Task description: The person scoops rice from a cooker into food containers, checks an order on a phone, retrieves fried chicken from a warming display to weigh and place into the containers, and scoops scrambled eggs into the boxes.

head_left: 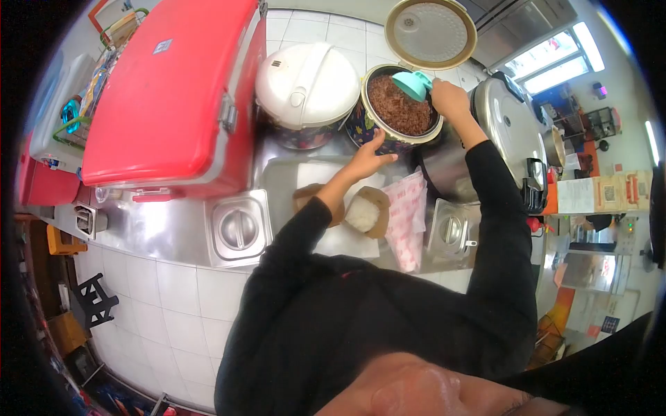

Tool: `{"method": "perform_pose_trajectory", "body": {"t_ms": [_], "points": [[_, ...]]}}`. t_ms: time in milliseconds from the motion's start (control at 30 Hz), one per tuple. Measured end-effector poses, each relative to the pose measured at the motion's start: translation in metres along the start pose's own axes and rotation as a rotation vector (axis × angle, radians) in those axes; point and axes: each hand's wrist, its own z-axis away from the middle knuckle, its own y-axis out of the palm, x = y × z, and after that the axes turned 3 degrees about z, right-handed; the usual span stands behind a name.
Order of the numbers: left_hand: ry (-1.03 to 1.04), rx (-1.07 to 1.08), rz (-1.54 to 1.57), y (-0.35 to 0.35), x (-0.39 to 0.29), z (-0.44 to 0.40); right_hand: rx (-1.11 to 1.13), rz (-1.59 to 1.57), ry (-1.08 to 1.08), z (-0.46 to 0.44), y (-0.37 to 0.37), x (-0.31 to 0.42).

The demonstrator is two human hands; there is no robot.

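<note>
My right hand [449, 99] is closed on the handle of a teal scoop [414, 86], held over the reddish-brown rice [395, 105] in an open rice cooker [438, 132]. The cooker's lid [431, 33] stands raised behind it. My left hand [373, 158] has its fingers apart at the front left side of the cooker, its fingertips against or close to the rim. Below that hand, on a metal tray [279, 182], sit two brown paper boxes; the right one [380, 220] holds white rice [362, 213], while my left forearm partly covers the other [305, 199].
A closed white rice cooker [309, 82] and a large red cooler [173, 83] stand left. Right of the open cooker is a large metal pot [510, 128]. Patterned paper [404, 218] lies between the boxes and a lidded steel container [451, 229]; another [238, 227] sits left.
</note>
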Motion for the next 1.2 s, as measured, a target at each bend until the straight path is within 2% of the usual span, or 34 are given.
{"method": "perform_pose_trajectory", "body": {"t_ms": [133,267,367,400,500,533,633,667,767,900,1067,1200], "points": [[0.004,0.004,-0.046,-0.003,0.005,-0.003,0.257,0.022,-0.062,0.011,-0.010,0.031],[-0.008,0.019,-0.066,-0.004,0.001,0.000,0.231,-0.003,0.008,-0.002,0.021,0.020],[-0.005,0.016,-0.087,-0.007,-0.001,-0.002,0.064,-0.035,0.172,-0.012,0.023,-0.006],[0.001,0.016,-0.086,-0.006,0.002,-0.002,0.084,-0.033,0.172,-0.014,0.025,-0.015],[0.031,-0.005,-0.040,-0.001,0.011,-0.003,0.297,-0.041,0.109,-0.007,0.053,-0.028],[0.017,0.004,-0.049,-0.001,0.008,-0.003,0.230,-0.072,0.064,-0.003,0.066,-0.027],[-0.002,0.009,-0.078,-0.002,0.000,-0.003,0.540,-0.357,0.056,0.000,0.071,-0.017],[0.001,0.008,-0.090,-0.001,-0.001,-0.002,0.487,-0.423,0.034,0.002,0.078,-0.016],[0.015,0.011,-0.091,0.000,0.000,-0.003,0.512,-0.397,0.058,0.005,0.061,-0.005],[0.026,-0.016,-0.083,0.004,0.004,-0.004,0.457,-0.320,-0.092,-0.005,0.056,0.000],[0.018,-0.003,-0.089,0.005,0.009,-0.008,0.689,-0.264,-0.105,-0.025,0.070,-0.008],[-0.002,-0.007,-0.032,0.005,0.013,-0.009,0.721,-0.247,-0.172,-0.025,0.075,-0.012]]}}
